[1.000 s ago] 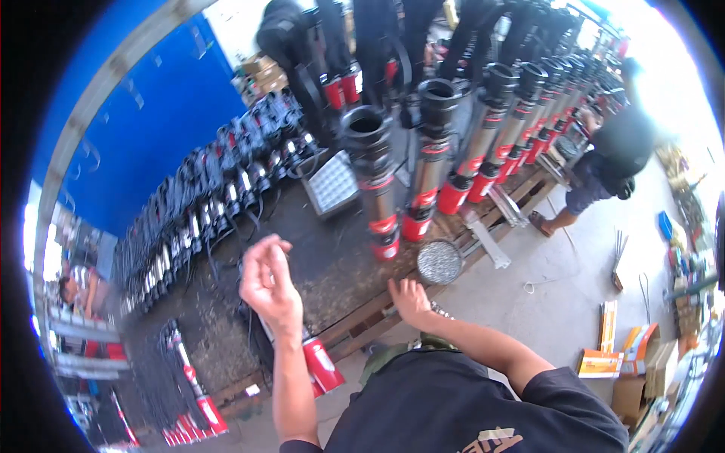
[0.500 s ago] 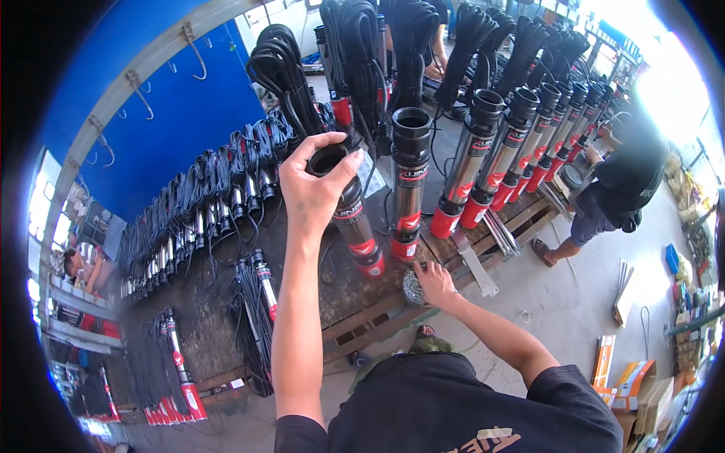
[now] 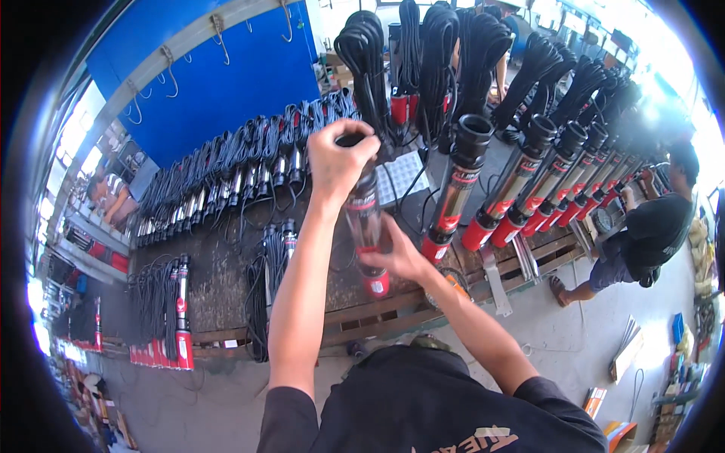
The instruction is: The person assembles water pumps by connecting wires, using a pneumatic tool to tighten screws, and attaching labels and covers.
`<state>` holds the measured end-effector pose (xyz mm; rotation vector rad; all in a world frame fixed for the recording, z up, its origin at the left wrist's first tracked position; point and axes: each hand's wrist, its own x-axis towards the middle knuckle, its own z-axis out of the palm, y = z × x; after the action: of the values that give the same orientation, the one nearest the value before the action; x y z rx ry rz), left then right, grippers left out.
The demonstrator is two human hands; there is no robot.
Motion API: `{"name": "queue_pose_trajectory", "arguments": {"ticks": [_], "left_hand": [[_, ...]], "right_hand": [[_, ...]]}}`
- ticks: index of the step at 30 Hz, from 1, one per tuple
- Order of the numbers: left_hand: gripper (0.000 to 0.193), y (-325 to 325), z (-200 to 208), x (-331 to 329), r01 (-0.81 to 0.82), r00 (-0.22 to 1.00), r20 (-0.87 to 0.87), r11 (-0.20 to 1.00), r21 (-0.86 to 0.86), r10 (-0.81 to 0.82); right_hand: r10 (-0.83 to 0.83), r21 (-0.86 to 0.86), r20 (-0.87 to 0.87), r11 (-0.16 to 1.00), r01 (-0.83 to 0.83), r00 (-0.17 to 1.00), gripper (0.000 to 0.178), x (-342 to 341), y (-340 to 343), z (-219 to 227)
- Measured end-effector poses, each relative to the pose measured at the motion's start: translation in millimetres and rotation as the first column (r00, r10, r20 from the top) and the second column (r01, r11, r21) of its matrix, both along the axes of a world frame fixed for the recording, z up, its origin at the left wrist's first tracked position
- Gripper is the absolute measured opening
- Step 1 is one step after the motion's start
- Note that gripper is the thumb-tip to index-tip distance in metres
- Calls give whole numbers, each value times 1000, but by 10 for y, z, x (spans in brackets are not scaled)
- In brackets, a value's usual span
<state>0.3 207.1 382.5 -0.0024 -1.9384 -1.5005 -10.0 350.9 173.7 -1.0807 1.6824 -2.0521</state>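
Observation:
A submersible pump [image 3: 362, 215] stands upright at the near side of the workbench, with a black top collar, a steel body and a red base. My left hand [image 3: 337, 167] wraps its fingers and thumb round the collar. Lower down, my right hand [image 3: 404, 257] curves against the pump's right side, its thumb across the front just above the red base. The pump's body looks slightly smeared by motion. Just to the right is another upright pump [image 3: 457, 196]. Beside my right wrist sits a round dish [image 3: 434, 296], partly hidden by my forearm, with an orange item near it.
Several more pumps with bundled black cables run along the bench [image 3: 219, 302] to the right. Cabled pumps [image 3: 226, 177] lie in a row at left. Metal strips [image 3: 495, 283] stick out past the bench edge. A person [image 3: 653, 226] works at right; another [image 3: 113, 192] is far left.
My right hand has left the round dish and come up to the pump's lower body. My left hand stays on the collar. The whole view has shifted, with things appearing farther right.

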Motion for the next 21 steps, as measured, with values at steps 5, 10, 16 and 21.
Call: {"name": "queue_pose_trajectory", "arguments": {"ticks": [5, 10, 16, 21], "left_hand": [[39, -490, -163, -180, -272, 959, -127, 948, -166, 253], [16, 81, -1614, 651, -398, 889, -171, 902, 165, 424], [35, 564, -3338, 1377, -298, 947, 230, 876, 379, 223], [43, 732, -3273, 1309, -349, 933, 164, 920, 181, 321]], "right_hand": [[-106, 177, 80, 980, 90, 991, 59, -258, -683, 368], [-189, 131, -13, 973, 189, 982, 44, -676, -544, 111], [-169, 131, 95, 979, 156, 981, 42, -492, -637, 262], [-197, 109, 131, 977, 184, 972, 50, -485, -656, 260]]}}
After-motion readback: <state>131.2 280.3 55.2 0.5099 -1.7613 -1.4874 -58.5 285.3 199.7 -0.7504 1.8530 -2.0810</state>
